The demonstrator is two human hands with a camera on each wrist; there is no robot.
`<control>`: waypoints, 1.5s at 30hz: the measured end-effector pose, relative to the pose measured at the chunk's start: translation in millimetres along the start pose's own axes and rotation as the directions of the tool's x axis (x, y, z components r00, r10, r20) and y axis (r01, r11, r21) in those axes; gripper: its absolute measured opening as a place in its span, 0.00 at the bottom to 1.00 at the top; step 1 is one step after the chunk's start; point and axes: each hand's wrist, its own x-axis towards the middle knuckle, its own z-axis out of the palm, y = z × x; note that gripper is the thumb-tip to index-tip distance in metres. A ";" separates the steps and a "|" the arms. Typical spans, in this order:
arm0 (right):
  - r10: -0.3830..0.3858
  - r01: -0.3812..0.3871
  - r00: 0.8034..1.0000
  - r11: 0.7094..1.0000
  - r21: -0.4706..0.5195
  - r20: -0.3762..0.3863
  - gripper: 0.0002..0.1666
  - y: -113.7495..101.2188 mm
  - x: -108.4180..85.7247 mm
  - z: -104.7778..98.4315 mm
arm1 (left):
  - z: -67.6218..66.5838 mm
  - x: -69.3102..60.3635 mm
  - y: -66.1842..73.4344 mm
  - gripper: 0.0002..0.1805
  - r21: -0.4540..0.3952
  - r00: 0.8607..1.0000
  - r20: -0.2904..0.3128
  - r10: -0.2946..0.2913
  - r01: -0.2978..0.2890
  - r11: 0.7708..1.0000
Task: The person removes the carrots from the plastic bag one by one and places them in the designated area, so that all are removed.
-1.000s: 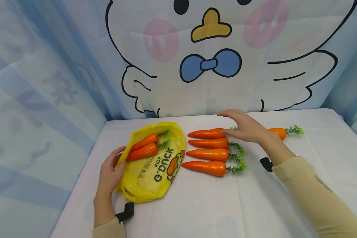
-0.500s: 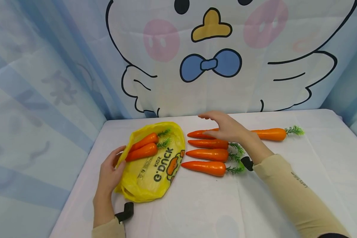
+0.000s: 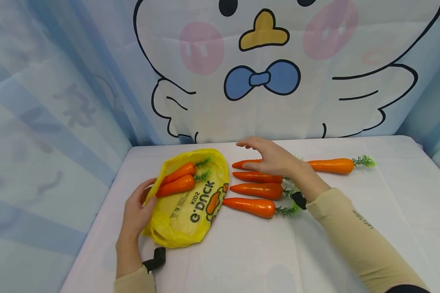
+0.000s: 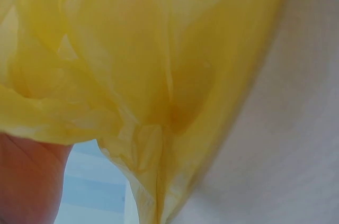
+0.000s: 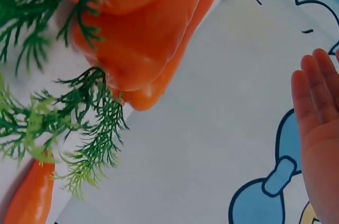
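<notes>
- Nearby, the left hand [image 3: 136, 209] pinches the edge of a yellow bag [image 3: 183, 237] between thumb and fingers.
- Just right of it, two carrots [image 3: 177, 186] lie at the bag, tips hidden by the held edge.
- Farther right, three carrots [image 3: 258, 191] lie in a row, nearer than the right hand [image 3: 270, 158].
- Its fingers outstretched, that hand is over a fourth carrot [image 3: 239, 164]; contact is unclear.
- Right of its wrist lies another carrot [image 3: 331, 165].
- Beyond both hands hangs a printed curtain [image 3: 264, 116].
</notes>
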 end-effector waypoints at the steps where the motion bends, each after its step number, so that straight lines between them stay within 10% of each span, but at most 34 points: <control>1: 0.002 -0.002 1.000 1.000 -0.002 0.003 0.36 0.3 -0.7 -0.7 | 0.0 0.2 -0.1 0.29 0.000 1.000 0.000 0.002 -0.002 1.000; 19: -0.123 0.123 0.992 0.992 -0.016 -0.023 0.35 -9.5 5.6 -13.9 | -1.6 -0.1 -1.6 0.29 -0.001 1.000 0.013 0.015 -0.015 1.000; 45: -0.109 0.100 0.986 0.992 0.071 0.128 0.35 -54.3 64.5 50.1 | 0.8 -0.5 1.5 0.29 0.010 1.000 0.011 0.003 -0.003 1.000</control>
